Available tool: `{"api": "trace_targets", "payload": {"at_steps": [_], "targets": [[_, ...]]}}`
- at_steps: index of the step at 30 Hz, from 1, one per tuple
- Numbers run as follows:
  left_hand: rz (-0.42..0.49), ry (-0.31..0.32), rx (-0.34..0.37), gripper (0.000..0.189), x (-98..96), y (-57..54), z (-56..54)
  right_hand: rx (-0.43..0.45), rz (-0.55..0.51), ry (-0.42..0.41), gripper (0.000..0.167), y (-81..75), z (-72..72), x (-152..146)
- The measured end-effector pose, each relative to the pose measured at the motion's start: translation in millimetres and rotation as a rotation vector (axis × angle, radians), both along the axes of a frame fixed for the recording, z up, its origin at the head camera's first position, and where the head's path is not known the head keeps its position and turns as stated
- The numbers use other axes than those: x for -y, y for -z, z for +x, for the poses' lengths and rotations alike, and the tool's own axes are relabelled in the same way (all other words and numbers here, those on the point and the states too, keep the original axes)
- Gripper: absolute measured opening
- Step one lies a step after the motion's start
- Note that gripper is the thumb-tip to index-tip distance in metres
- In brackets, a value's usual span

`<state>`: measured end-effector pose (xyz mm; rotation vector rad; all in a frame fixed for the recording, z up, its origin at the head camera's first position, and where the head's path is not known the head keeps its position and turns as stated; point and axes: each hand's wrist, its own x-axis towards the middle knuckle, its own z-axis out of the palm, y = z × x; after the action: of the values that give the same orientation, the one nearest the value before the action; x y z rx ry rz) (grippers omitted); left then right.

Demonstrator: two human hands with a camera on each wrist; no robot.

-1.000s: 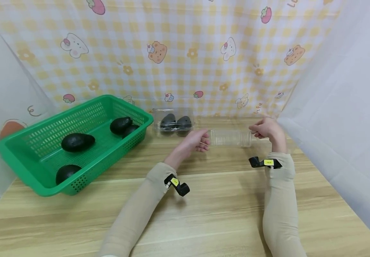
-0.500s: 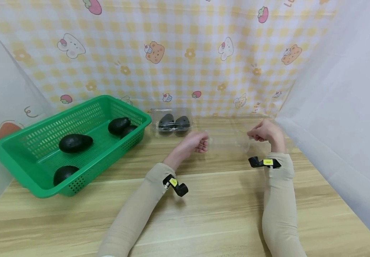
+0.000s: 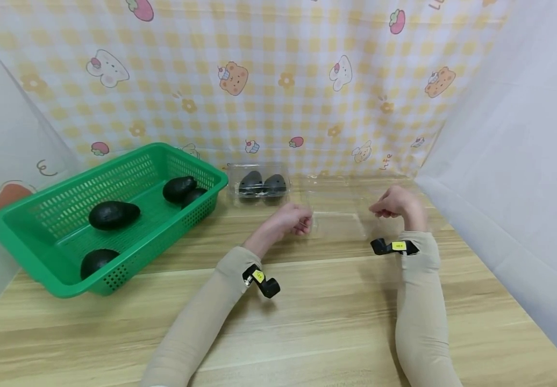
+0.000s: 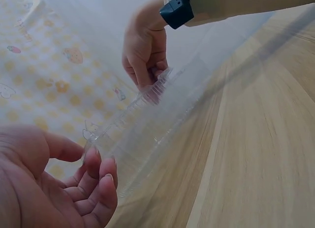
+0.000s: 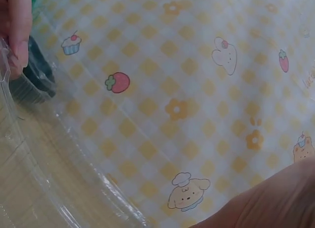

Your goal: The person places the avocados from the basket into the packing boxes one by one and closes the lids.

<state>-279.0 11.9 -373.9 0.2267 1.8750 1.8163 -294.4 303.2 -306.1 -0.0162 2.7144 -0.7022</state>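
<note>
Across the back: yellow-and-white checked curtain [image 3: 283,113], printed with cartoon animals, strawberries and flowers. Below it, one pale wood-grain table [image 3: 317,322]. At left, one long green plastic basket with perforated walls [image 3: 162,237]. Between the two hands, one clear ribbed plastic container [image 3: 338,223]; whether its underside touches the table cannot be told. Just beside the basket's right end, one clear plastic box [image 3: 259,167].

Left hand [image 3: 288,220], beige-sleeved: thumb and fingertips pinching the container's left end, other fingers curled. Right hand [image 3: 397,204], beige-sleeved: fingers bent, thumb and fingertips pinching the right end's edge.

Dark oval avocados [image 3: 114,215]: four visible in the basket, two in the box. Black wrist mounts [image 3: 262,282], one per wrist, each with a yellow label [image 3: 399,245], its lettering too small to read. Curtain lettering [image 3: 386,162], low at right: "life".
</note>
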Motion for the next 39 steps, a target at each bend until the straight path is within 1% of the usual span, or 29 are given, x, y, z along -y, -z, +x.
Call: {"api": "trace_targets", "payload": {"at_steps": [5, 12, 17, 23, 28, 33, 39], "targets": [[-0.022, 0.021, -0.01, 0.02, 3.1, 0.1, 2.4, -0.024, 0.058, -0.017, 0.027, 0.4, -1.4, 6], [-0.04, 0.03, -0.009, 0.019, 5.4, 2.4, 3.7, -0.048, 0.135, -0.033, 0.025, -0.8, -0.8, 13], [-0.056, 0.047, -0.017, 0.023, 7.2, 4.5, 3.5, -0.058, 0.158, -0.047, 0.024, -0.2, 1.6, 17], [-0.082, 0.057, -0.041, 0.028, 8.8, 5.2, 5.9, -0.086, 0.203, -0.089, 0.024, 1.3, 4.1, 23], [-0.082, 0.067, -0.038, 0.027, 10.5, 4.8, 8.5, -0.055, 0.186, -0.082, 0.024, 0.5, 4.8, 25], [-0.08, 0.074, -0.029, 0.025, 12.9, 4.5, 10.4, -0.016, 0.204, -0.095, 0.027, -0.9, 6.1, 25], [-0.075, 0.073, -0.022, 0.02, 16.3, 2.5, 13.1, 0.002, 0.209, -0.109, 0.028, -2.9, 8.3, 27]]}}
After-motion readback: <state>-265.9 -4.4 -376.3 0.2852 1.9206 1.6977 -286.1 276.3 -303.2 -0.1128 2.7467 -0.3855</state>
